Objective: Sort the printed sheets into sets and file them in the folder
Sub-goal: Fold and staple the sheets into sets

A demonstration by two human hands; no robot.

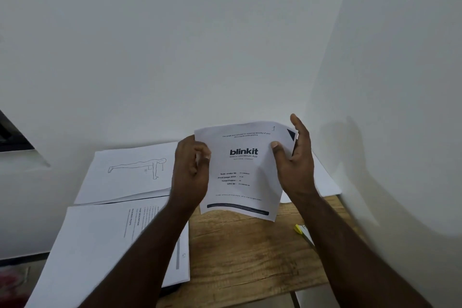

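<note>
At the far left, a stack of printed sheets (107, 245) lies on the wooden surface (245, 252), its top page carrying lines of text turned sideways to the viewer. Just behind it, touching or slightly overlapping its far edge, lies a second stack (130, 172) whose top page shows a line drawing of a figure in a plank pose.

To the right of these stacks, the left hand (191, 175) grips the left edge of a printed cover sheet (243, 170), fingers curled round the paper's margin. The sheet is held up above the surface, facing the viewer, bowed a little, and reads "blinkit" in bold letters with smaller lines of order details below and a dark bar near its lower edge. A handwritten "1" and a dark triangle sit at its upper right corner.

The right hand (296, 157) holds the sheet's right edge, thumb pressed on the front and fingers behind, so this grip too is clamped on the paper.

Farther right, more white paper (325, 180) lies against the wall, and a small yellow-tipped object (300, 229), partly hidden by the right forearm, rests on the surface.
</note>
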